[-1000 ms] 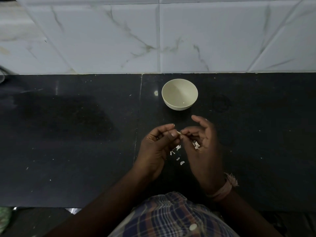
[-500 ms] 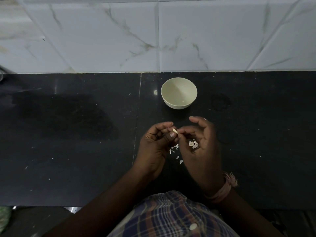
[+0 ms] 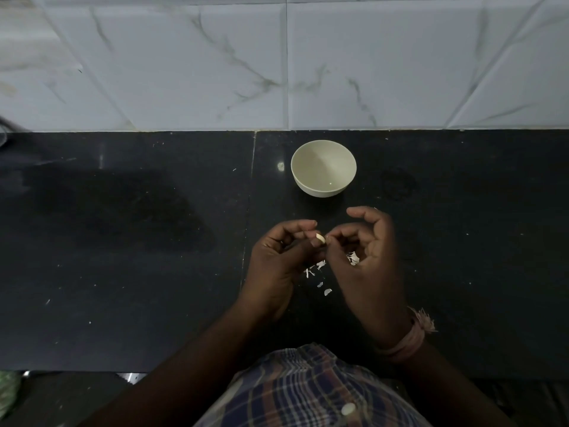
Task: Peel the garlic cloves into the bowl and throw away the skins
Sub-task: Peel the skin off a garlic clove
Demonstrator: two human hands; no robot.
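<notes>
A small pale garlic clove [image 3: 320, 238] sits between the fingertips of both hands, above the black counter. My left hand [image 3: 281, 263] pinches it from the left with thumb and curled fingers. My right hand [image 3: 368, 257] pinches its right end with thumb and forefinger, and bits of white skin [image 3: 353, 258] lie in its palm. More white skin flakes [image 3: 317, 274] are scattered on the counter under the hands. The cream bowl [image 3: 323, 168] stands just beyond the hands and looks empty.
The black stone counter [image 3: 138, 241] runs left and right, with a seam just left of the bowl. A white marble-tiled wall [image 3: 277, 63] closes the far side. The counter's near edge is at my checked shirt [image 3: 308, 389]. A pink thread band [image 3: 409, 340] circles my right wrist.
The clove shows more between the fingertips than before. Both hands stay in nearly the same place, with the fingers shifting slightly on the clove.
</notes>
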